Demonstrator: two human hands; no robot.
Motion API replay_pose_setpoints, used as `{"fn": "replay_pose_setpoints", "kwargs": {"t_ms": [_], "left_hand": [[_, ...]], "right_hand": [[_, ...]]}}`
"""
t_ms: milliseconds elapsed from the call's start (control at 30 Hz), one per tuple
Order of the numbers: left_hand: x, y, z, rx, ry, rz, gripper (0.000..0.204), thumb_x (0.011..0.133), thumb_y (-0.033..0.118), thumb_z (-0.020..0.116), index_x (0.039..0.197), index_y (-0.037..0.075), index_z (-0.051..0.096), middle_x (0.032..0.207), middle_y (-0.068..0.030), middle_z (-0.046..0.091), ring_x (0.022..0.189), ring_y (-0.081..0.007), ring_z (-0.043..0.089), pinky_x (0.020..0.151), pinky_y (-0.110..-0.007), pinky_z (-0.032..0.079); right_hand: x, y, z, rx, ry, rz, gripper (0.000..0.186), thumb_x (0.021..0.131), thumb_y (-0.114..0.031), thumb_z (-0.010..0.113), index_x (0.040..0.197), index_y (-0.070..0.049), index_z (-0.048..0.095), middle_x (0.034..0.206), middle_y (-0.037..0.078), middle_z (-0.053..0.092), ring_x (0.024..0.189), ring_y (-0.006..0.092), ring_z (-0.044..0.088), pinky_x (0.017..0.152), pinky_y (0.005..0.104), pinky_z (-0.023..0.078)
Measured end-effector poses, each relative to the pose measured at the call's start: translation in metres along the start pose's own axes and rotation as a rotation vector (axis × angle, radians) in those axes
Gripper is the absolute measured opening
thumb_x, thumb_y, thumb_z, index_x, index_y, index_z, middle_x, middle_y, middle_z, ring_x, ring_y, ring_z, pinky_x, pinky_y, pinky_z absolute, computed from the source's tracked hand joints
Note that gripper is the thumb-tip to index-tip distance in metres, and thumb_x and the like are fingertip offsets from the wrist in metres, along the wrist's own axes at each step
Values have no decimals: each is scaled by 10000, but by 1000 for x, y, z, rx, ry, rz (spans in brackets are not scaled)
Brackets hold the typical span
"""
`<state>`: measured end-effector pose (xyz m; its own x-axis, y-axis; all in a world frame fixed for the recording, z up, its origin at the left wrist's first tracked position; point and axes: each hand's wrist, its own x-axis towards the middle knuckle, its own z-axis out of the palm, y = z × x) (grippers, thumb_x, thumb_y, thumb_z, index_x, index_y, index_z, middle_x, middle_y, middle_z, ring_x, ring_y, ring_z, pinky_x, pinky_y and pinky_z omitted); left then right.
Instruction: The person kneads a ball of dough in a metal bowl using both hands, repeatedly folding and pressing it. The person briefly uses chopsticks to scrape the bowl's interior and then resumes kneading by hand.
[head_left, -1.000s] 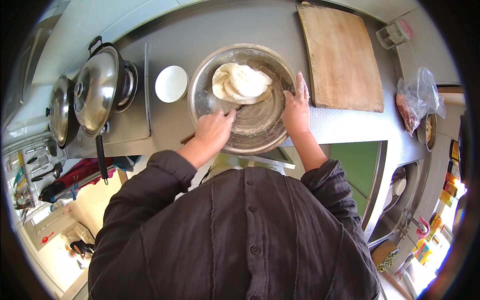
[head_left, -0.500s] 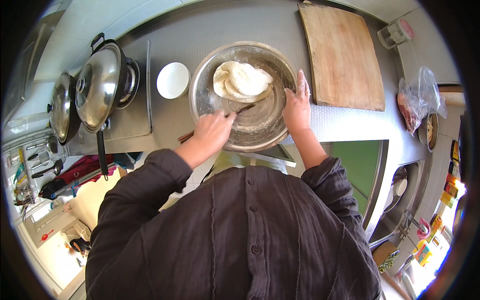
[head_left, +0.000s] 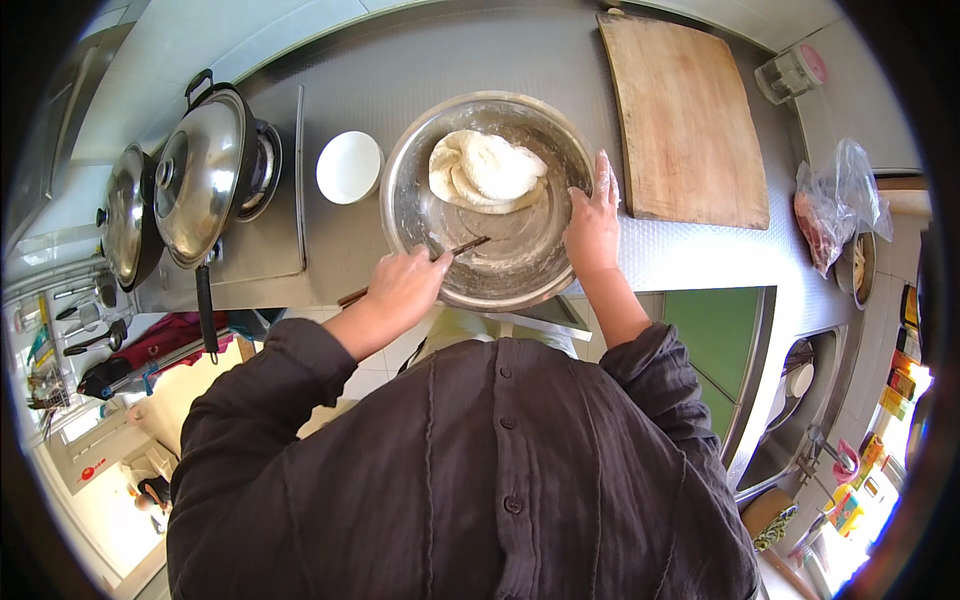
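Observation:
A wide steel mixing bowl [head_left: 500, 292] stands near the counter's front edge. In its far part lies a lump of pale, floury dough [head_left: 490, 170]. My left hand [head_left: 405, 285] is closed around dark chopsticks [head_left: 470, 245] at the bowl's near left rim. Their tips reach over the bowl's floor, short of the dough, and their back ends stick out below my wrist. Along the bowl's right rim rests my right hand [head_left: 594, 225], with floury fingers stretched out and the thumb apart, steadying the side.
Left of the bowl stands a white bowl [head_left: 349, 167]. Beyond it, lidded pans [head_left: 205, 175] sit on the stove, one handle jutting forward. A wooden cutting board [head_left: 690, 120] lies at right, with a plastic bag [head_left: 840, 205] and the sink [head_left: 800, 410] farther over.
My left hand has drawn back toward the lower left with the chopsticks, whose tips have moved away from the dough. The right hand stays at the rim.

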<state>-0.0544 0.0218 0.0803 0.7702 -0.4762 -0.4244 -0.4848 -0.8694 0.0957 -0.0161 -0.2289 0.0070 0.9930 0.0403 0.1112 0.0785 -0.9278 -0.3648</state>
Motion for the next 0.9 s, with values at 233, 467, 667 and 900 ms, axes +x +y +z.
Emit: {"fn": "replay_pose_setpoints", "kwargs": {"t_ms": [233,467,667,900], "left_hand": [[5,3,-4,-24,-50,15,411,824,63,479,1218,131,570,831,-169,580,635,-303,625,536,-422,487],[20,8,-5,-35,16,42,467,807,14,471,1253,133,544,844,-163,581,656,-309,623,554,-422,486],[1,1,-14,-7,-183,43,469,795,17,489,1230,171,572,797,-135,575,705,-309,618,575,-416,488],[1,-17,-17,30,-223,83,458,780,40,528,1201,204,599,784,-123,596,707,-304,631,590,-400,507]], "right_hand": [[1,0,0,-5,13,3,150,776,33,550,917,8,595,1490,208,140,1348,381,237,1027,373,387],[3,-6,-4,-4,-11,13,140,785,21,555,917,13,599,1489,209,145,1356,373,225,1013,358,407],[-1,-4,-1,-31,4,11,131,795,6,554,916,16,603,1489,209,149,1356,369,228,1010,356,409],[-5,-3,4,-1,24,28,111,794,4,562,894,10,610,1494,196,147,1351,374,235,1003,355,418]]}}
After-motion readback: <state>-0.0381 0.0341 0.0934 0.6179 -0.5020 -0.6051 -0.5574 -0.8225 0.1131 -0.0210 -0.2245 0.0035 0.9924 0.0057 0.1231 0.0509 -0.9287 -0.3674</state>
